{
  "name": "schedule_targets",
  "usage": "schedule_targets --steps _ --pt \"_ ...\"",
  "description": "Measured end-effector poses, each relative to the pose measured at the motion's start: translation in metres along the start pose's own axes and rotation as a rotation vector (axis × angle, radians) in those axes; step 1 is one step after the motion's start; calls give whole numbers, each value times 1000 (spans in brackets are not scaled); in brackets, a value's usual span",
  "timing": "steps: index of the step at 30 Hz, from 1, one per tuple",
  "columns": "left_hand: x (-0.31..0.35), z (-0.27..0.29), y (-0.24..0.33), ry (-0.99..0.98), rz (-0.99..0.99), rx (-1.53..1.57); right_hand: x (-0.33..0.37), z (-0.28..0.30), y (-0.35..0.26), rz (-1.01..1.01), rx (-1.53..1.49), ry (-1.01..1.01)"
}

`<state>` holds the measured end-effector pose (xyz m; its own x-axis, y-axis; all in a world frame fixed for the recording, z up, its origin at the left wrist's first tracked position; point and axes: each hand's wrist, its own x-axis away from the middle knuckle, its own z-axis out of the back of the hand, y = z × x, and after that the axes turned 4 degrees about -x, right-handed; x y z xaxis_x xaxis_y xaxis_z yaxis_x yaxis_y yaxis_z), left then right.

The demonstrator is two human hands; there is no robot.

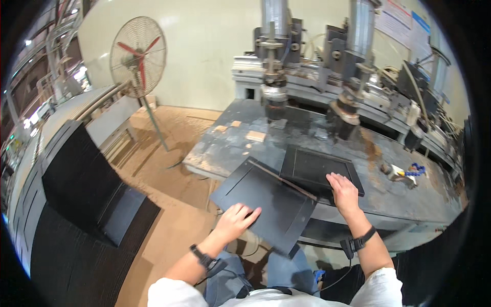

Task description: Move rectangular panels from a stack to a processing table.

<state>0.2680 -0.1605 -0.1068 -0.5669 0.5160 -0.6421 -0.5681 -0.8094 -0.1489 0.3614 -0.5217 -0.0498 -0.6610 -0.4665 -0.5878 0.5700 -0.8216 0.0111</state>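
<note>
The left hand and the right hand are bare. The person wears a white top with loose, crumpled sleeves that leave the lower arms bare too. The left wrist has a black strap with a dark, blurry lump by it. The right wrist has a black band with a small black box, and a thin dark cable hangs from it. The trousers are blue, like jeans

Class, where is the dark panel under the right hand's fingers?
In the head view, the dark panel lies right of centre on the grey worktable, just beyond and right of the other panel, which the left hand touches.
</note>
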Motion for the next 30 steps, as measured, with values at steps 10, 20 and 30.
schedule_targets --steps 10,20,30 --pt "188 164 -56 -104 527 -430 -74 -101 11 -76 -132 -230" --pt "299 113 -173 -647 1300 -746 -32 -37 -19 -36 -158 -180" --pt "271 103 -200 -333 1036 -643 422 121 -11 -1322 490 -472"
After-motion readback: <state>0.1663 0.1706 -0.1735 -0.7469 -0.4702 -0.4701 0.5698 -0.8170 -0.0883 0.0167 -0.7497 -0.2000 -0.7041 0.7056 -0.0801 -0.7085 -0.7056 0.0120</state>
